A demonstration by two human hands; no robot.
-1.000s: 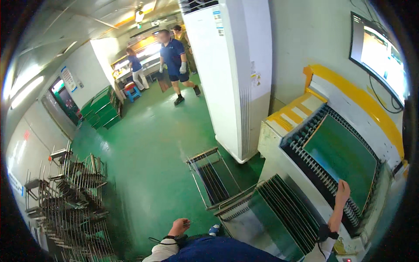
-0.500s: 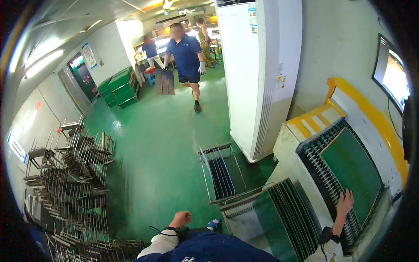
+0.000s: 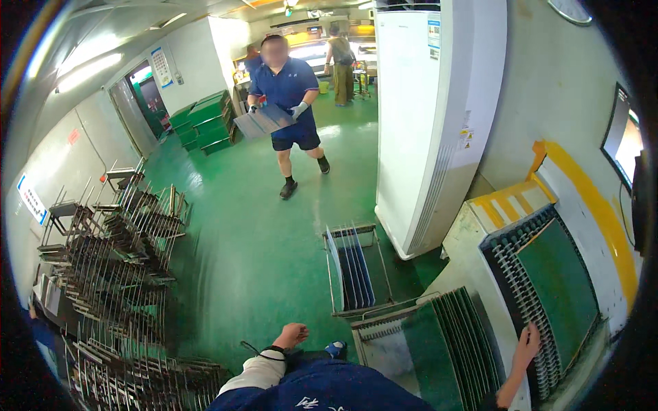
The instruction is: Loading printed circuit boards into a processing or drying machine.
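Observation:
At the lower right, my right hand [image 3: 526,348] is beside the left edge of the roller conveyor [image 3: 524,281], fingers stretched out and nothing visible in them. A large green panel [image 3: 563,284] lies on the rollers, apart from that hand. My left hand [image 3: 293,335] hangs low in front of my body with loosely curled fingers and holds nothing. Between my body and the conveyor stands a rack [image 3: 387,342] with several green panels [image 3: 466,335] upright in it.
A smaller wire rack [image 3: 349,267] holds several thin panels. Metal racks [image 3: 116,274] crowd the left wall. A tall white cabinet unit [image 3: 432,137] stands beyond the conveyor. A co-worker [image 3: 288,89] walks with a flat panel [image 3: 264,122] in gloved hands. Green boxes [image 3: 209,120] are stacked behind.
My right hand has drawn back from the green panel to the conveyor's edge. The co-worker has come nearer and raised the carried panel into both hands. My view has shifted slightly left.

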